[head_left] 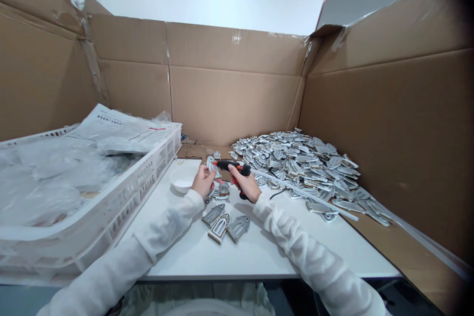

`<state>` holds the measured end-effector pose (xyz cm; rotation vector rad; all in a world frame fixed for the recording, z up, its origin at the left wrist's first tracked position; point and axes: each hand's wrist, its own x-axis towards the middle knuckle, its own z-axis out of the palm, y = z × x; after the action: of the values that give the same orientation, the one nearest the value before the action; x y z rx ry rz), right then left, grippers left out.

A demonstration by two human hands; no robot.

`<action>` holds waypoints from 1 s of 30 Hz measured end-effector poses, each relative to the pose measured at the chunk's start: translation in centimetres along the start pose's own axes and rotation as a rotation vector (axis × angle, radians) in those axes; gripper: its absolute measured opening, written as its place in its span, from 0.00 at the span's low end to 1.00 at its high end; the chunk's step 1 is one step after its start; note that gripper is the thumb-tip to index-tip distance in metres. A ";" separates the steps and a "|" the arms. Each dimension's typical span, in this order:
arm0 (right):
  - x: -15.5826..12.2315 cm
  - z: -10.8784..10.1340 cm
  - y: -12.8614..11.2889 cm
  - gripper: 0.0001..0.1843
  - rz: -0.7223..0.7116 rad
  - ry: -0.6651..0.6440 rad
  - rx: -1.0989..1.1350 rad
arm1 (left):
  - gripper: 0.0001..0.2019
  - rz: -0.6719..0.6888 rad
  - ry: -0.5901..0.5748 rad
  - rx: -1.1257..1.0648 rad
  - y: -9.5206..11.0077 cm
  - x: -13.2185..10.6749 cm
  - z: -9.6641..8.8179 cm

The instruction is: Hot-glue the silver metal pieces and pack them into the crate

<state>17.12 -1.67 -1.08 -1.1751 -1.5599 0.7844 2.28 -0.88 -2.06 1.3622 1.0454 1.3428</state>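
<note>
My left hand (203, 180) is closed on a small grey-and-white arched ornament (212, 164), held upright above the table. In my right hand (247, 183) is a black hot glue gun (234, 166) with an orange tip, which points left and touches or nearly touches the ornament. A long white glue stick (303, 193) sticks out of the gun's back toward the right. Below my hands, several more ornaments (219, 227) lie on the white table (259, 252), with a few more (222, 190) close under my fingers. A white bowl (182, 180) stands just left of my left hand.
A large heap of similar ornaments (292, 158) covers the back right. On the left stands a white plastic basket (122, 197) with clear plastic bags (48, 177) and a printed paper sheet (118, 128). Cardboard walls (237, 103) enclose the table at the back and both sides.
</note>
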 end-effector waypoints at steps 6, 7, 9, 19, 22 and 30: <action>0.0 -0.2 -0.2 0.28 -0.023 0.011 -0.037 | 0.16 0.006 -0.012 0.010 -0.1 0.0 0.0; 0.0 -0.2 -0.2 0.27 -0.030 0.013 -0.042 | 0.16 0.005 -0.012 0.010 -0.1 0.0 0.0; 0.0 -0.2 -0.2 0.27 -0.040 0.018 -0.039 | 0.16 0.003 -0.010 0.011 -0.1 0.0 0.1; 0.2 -0.2 -0.3 0.26 -0.054 0.007 -0.035 | 0.16 0.003 -0.010 -0.013 -0.3 0.1 -0.1; 0.1 -0.1 -0.3 0.26 -0.058 0.008 -0.043 | 0.16 0.000 -0.007 -0.021 -0.3 0.1 0.0; 0.9 -1.2 -0.3 0.27 0.022 0.154 -0.007 | 0.13 0.021 0.034 -0.010 1.1 -0.8 0.2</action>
<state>18.19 -0.98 -0.18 -1.2302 -1.4261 0.6869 2.39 -1.89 -1.19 1.3508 1.0486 1.3886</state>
